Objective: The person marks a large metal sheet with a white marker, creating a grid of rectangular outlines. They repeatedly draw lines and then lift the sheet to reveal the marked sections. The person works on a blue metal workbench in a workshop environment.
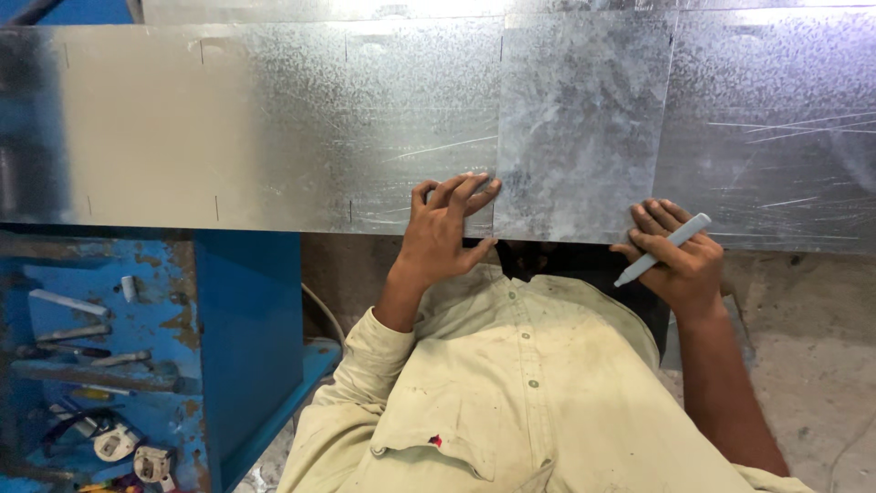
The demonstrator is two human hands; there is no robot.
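Where a small square piece of galvanized sheet metal [584, 128] lies flat on top of a long galvanized sheet [274, 128], the person's two hands meet its near edge. The left hand [443, 228] rests palm down on the long sheet just beside the square piece's near left corner, its fingers [465, 190] spread apart and flat, the tips touching that piece's left edge. The right hand [680, 260] sits at the near right corner of the square piece, fingers curled together and closed around a grey marker [662, 248], which lies slanted across the knuckles with its tip pointing down and to the left, off the metal. The square piece spans the middle of the view, its far edge near the top of the long sheet and its near edge level with the long sheet's front edge. The long sheet runs the whole width of the view and carries short dark tick marks and a few bright scratches at the right. Below it shows the person's cream button shirt [511, 393]. At the lower left stands a blue machine frame [246, 310] with a worn shelf holding loose hand tools [91, 356]. A concrete floor [812, 365] lies at the right.
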